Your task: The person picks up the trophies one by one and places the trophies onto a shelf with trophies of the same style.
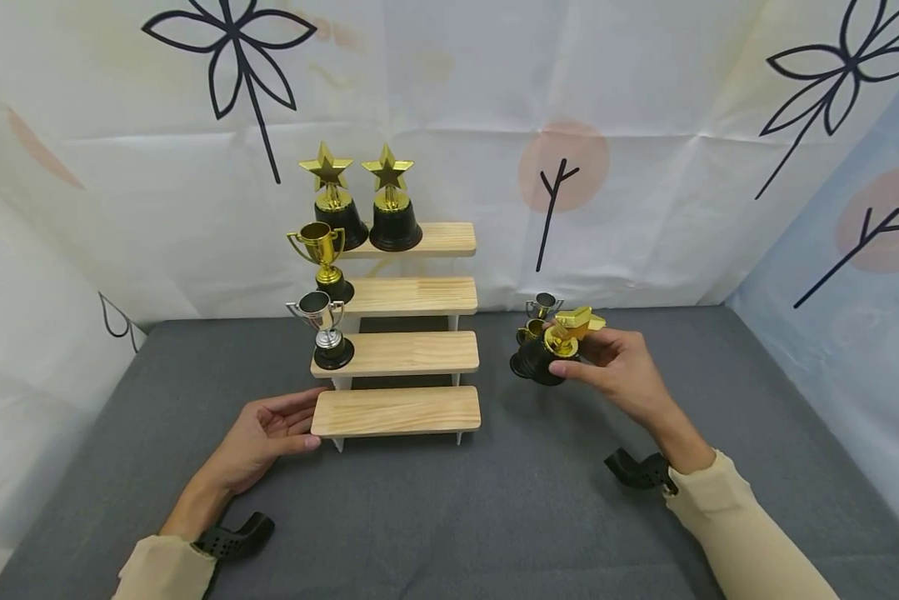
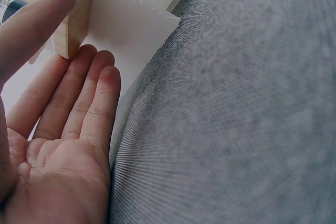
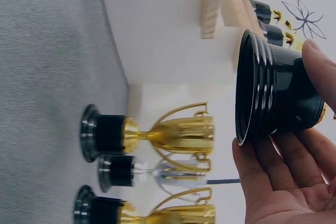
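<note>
My right hand grips a gold star trophy by its black base, tilted above the table on the right. In the right wrist view, the underside rim of that black base faces the shelf. My left hand has its fingers extended at the left end of the lowest step of a wooden tiered shelf, and the fingertips touch the board's end. Two star trophies stand on the top step. Below them, at the left ends, are a gold cup trophy and a silver cup trophy.
Behind the right hand, a silver cup trophy and gold cup trophies stand on the grey cloth-covered table, partly hidden in the head view. A white printed fabric backdrop rises behind the shelf.
</note>
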The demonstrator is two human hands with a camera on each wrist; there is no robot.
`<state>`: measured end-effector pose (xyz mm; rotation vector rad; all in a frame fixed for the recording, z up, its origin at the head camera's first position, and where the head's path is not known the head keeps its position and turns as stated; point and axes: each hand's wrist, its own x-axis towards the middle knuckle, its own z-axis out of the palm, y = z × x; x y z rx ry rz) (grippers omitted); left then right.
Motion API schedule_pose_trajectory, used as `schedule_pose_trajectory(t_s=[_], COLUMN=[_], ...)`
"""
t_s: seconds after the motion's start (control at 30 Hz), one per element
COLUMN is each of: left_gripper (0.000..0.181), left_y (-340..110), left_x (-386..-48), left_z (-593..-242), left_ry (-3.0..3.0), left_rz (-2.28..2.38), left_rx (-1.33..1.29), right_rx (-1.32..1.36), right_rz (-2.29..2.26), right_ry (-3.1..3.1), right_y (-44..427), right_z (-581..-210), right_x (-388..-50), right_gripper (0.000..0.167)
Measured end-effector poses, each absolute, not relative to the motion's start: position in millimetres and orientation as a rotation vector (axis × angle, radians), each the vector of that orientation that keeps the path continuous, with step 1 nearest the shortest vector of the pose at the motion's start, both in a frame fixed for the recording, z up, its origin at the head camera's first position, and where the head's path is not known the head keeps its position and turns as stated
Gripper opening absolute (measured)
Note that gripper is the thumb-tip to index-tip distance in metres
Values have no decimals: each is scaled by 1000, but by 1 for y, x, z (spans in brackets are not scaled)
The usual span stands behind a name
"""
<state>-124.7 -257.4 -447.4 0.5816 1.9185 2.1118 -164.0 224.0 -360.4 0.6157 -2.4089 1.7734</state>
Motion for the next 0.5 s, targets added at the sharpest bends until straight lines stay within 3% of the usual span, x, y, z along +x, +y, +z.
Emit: schedule_pose_trajectory(t_s=[0.5], left_gripper=[70], left_y=[-258], left_x=[-125], left_z=[-448], left_ry=[1896], left_rz=[2120], left_rx=[603], right_rx=[697], right_rz=[1718], right_ry=[-2412], right_y=[216], right_z=[-325], right_x=[-176], right_gripper=[51])
